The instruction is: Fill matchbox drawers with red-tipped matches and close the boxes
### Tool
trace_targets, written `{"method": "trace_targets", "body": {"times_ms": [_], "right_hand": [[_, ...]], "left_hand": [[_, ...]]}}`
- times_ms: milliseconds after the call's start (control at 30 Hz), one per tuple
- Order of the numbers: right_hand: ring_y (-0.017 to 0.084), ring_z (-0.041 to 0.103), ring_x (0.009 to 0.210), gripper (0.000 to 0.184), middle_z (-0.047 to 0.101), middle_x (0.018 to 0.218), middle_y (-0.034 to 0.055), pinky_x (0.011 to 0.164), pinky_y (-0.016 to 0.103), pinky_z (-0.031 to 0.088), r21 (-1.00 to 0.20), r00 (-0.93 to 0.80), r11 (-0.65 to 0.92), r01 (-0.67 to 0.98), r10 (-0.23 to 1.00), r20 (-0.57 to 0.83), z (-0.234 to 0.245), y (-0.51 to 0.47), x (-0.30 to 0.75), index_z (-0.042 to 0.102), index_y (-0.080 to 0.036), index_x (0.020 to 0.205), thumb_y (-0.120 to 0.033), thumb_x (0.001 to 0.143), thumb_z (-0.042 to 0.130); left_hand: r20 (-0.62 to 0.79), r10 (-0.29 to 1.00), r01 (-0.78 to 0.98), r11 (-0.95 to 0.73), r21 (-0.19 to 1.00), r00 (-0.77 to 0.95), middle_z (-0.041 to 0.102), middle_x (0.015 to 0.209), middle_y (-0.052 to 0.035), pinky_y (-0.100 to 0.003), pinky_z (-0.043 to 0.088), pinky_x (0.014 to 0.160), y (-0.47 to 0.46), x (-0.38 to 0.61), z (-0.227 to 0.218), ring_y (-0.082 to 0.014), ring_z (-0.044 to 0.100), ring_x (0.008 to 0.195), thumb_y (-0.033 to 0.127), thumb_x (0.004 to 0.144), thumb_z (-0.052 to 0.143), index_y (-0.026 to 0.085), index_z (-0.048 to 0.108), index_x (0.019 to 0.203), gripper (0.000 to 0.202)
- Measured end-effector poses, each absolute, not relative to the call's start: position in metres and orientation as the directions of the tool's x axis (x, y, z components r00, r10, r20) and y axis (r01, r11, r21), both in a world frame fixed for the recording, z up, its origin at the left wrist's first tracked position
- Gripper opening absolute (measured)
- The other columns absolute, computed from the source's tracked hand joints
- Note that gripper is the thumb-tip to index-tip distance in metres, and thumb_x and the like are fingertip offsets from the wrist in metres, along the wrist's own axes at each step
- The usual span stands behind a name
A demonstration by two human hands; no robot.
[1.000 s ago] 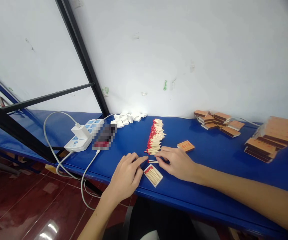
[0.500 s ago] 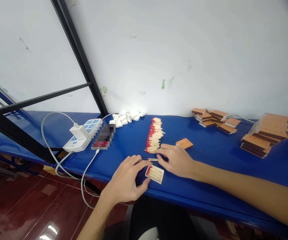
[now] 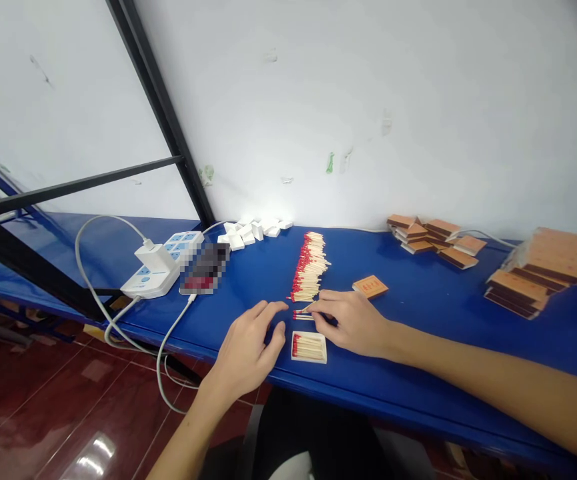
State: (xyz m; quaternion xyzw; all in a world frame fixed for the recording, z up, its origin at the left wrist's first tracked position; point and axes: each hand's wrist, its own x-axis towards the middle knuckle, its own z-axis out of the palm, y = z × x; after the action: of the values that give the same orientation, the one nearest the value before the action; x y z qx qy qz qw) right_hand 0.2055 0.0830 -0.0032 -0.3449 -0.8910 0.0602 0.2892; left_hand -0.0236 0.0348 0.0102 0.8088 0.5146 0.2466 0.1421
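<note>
My right hand [image 3: 351,323] pinches at a few red-tipped matches [image 3: 302,313] between thumb and forefinger, low over the table, just in front of a long row of matches [image 3: 310,267]. My left hand [image 3: 248,348] rests to the left, thumb and forefinger apart with nothing between them. Between the hands and nearer the front edge lies a small white matchbox tray [image 3: 325,359], partly filled with matches, all heads to the left. An orange matchbox sleeve [image 3: 370,287] lies just behind my right hand. The exact number of matches in my fingers is hidden.
On the blue table [image 3: 418,320], white trays [image 3: 248,233] are heaped at the back. Orange sleeves [image 3: 435,237] lie back right, with stacked ones [image 3: 543,267] farther right. A power strip [image 3: 165,263], cables and a blurred phone [image 3: 204,270] are at left, beside a black frame [image 3: 161,113].
My left hand has let go of the filled tray and drawn back left. More matches now lie by my right fingertips, separated from the row. The view has shifted slightly.
</note>
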Motion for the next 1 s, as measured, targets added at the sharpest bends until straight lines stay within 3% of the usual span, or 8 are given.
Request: {"method": "trace_targets", "body": {"times_ms": [100,400,1000], "right_hand": [[0.012,0.06,0.066,0.023,0.068,0.076,0.0018,0.06,0.026,0.038,-0.284,-0.608,0.778,0.561,0.62,0.496,-0.0027,0.0832,0.2057,0.076,-0.018,0.09,-0.016,0.091,0.053],[0.014,0.064,0.074,0.022,0.073,0.088,0.0028,0.064,0.027,0.04,-0.311,-0.539,0.697,0.646,0.705,0.462,0.0011,0.0825,0.2028,0.074,-0.019,0.1,-0.018,0.092,0.054],[0.014,0.058,0.07,0.021,0.068,0.085,0.0018,0.066,0.029,0.035,-0.277,-0.595,0.701,0.657,0.708,0.38,0.0034,0.081,0.2031,0.075,-0.021,0.092,-0.018,0.091,0.054]], "left_hand": [[0.248,0.884,0.767,-0.467,0.44,0.396,0.058,0.108,-0.0072,-0.039,0.043,0.089,0.0365,-0.025,0.0092,-0.0231,0.055,0.1,0.03,0.102,0.038,0.023,0.058,0.131,0.036],[0.219,0.868,0.815,-0.494,0.302,0.445,0.055,0.105,-0.0056,-0.043,0.038,0.086,0.0358,-0.0237,0.0124,-0.0237,0.051,0.098,0.024,0.102,0.035,0.03,0.056,0.137,0.041],[0.192,0.873,0.823,-0.486,0.293,0.448,0.056,0.097,-0.0043,-0.039,0.036,0.082,0.0373,-0.0225,0.0135,-0.0215,0.051,0.093,0.028,0.102,0.039,0.03,0.06,0.137,0.041]]}}
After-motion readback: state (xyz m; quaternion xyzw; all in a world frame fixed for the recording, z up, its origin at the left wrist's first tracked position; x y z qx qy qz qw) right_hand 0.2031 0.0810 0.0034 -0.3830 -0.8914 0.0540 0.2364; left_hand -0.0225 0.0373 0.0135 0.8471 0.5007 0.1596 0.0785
